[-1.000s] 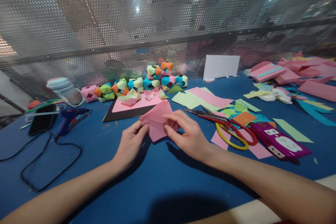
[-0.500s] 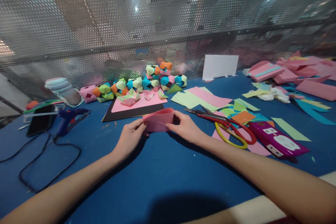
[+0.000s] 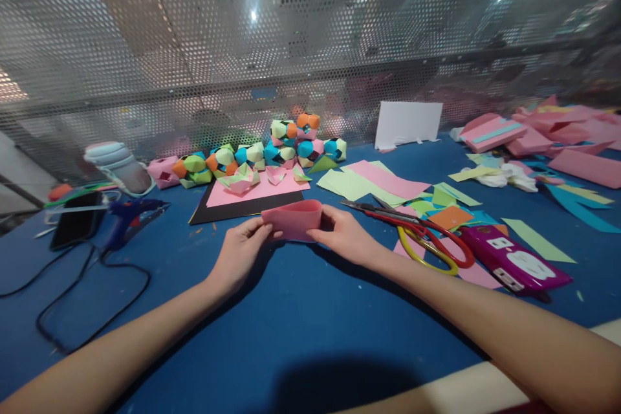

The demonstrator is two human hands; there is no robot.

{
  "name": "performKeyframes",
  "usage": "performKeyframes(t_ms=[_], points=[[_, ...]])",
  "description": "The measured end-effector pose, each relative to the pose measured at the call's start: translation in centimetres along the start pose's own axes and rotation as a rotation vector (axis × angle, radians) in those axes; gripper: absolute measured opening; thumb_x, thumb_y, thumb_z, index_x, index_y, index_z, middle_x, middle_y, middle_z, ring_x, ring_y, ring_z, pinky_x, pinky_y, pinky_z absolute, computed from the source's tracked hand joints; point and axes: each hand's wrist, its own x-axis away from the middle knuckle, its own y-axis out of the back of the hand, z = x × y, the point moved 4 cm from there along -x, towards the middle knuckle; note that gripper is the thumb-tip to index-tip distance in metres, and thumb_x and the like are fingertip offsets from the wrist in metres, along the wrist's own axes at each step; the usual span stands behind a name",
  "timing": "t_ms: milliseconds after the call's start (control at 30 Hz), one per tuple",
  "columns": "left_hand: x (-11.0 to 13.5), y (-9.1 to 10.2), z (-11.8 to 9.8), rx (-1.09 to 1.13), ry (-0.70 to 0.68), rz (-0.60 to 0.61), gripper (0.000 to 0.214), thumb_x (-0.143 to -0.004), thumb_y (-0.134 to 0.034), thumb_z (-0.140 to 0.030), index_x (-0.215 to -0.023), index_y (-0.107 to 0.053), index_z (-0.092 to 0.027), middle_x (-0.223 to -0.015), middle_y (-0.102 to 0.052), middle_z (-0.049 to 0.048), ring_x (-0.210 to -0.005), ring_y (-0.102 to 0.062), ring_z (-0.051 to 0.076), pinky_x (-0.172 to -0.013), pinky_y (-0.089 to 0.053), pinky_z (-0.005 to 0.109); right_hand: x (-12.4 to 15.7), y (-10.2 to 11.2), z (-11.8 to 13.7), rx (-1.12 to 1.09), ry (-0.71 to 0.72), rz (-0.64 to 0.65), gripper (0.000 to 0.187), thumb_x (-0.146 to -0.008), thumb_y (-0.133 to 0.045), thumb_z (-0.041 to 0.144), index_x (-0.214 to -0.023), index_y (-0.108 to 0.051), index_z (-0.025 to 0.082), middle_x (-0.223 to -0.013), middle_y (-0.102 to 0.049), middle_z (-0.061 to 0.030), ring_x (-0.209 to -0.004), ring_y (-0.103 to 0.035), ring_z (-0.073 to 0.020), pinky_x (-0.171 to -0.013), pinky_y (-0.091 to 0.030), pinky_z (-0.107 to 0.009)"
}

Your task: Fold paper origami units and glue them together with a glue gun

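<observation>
A pink paper sheet [image 3: 294, 220], bent over into a low loop, rests on the blue table [image 3: 291, 330] between my hands. My left hand [image 3: 240, 255] pinches its left end with fingers closed. My right hand [image 3: 347, 236] pinches its right end the same way. Just behind the paper lies a black card with a pink sheet [image 3: 252, 197] and small folded paper pieces on it.
Red and yellow scissors [image 3: 427, 242] and a purple power strip [image 3: 514, 262] lie to the right among coloured paper scraps. A row of multicoloured folded paper balls [image 3: 272, 149] sits at the back. At left are a blue glue gun [image 3: 129, 217], its black cable, a phone [image 3: 77, 223] and a bottle [image 3: 119, 168].
The pink sheet was held up and open a second ago; both hands have bent it over into a flat loop and lowered it to the table.
</observation>
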Motion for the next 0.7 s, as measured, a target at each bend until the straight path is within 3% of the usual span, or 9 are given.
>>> performKeyframes(t_ms=[400, 700], points=[[0.0, -0.2, 0.8, 0.112, 0.051, -0.018, 0.025, -0.067, -0.076, -0.035, -0.078, -0.071, -0.013, -0.081, -0.068, 0.0026, -0.079, -0.065, 0.015, -0.084, -0.052, 0.029, -0.3, 0.1, -0.7, 0.09, 0.024, 0.044, 0.028, -0.077, -0.054, 0.017, -0.103, -0.063, 0.012, -0.099, -0.067, -0.0084, -0.09, -0.061, -0.0206, -0.084, -0.047, -0.036], [0.1, -0.4, 0.2, 0.128, 0.072, 0.018, 0.025, -0.07, -0.072, -0.034, -0.067, -0.061, -0.012, -0.07, -0.054, -0.0023, -0.067, -0.055, 0.009, -0.072, -0.059, 0.03, -0.4, 0.0, -0.9, -0.012, -0.059, 0.053, 0.024, -0.076, -0.056, 0.02, -0.098, -0.063, 0.012, -0.098, -0.068, -0.0086, -0.086, -0.062, -0.0183, -0.079, -0.048, -0.033]])
